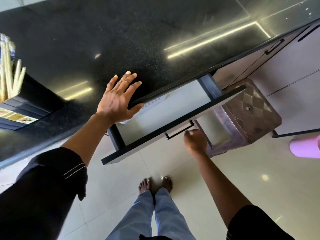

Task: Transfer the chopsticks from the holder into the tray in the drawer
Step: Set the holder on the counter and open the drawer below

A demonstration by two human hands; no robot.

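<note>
Below the black countertop (pixel 138 40) the drawer (pixel 173 132) stands pulled out, and that looks like the step in hand: getting the drawer ready before any chopsticks move. Left hand (pixel 119 97) is spread flat, fingers splayed, hovering at the counter's front edge with the thumb down over the drawer mouth, gripping nothing. Right hand (pixel 195 141) sits just below the drawer handle (pixel 180 129), fingers loosely curled and empty, close to the bar; whether it touches is hard to say. Inside the drawer there's a pale tray (pixel 155 106), slotted along one edge, mostly hidden behind the left hand and under the counter lip. The chopsticks (pixel 10 70) are well apart from all this, far left, standing upright as a pale bundle in a dark holder (pixel 29 103) on the counter, tips up, a little blurred. Next move, I'd judge, calls for a long reach left to pinch a bunch near the tops and lift straight up clear of the holder's rim.
</note>
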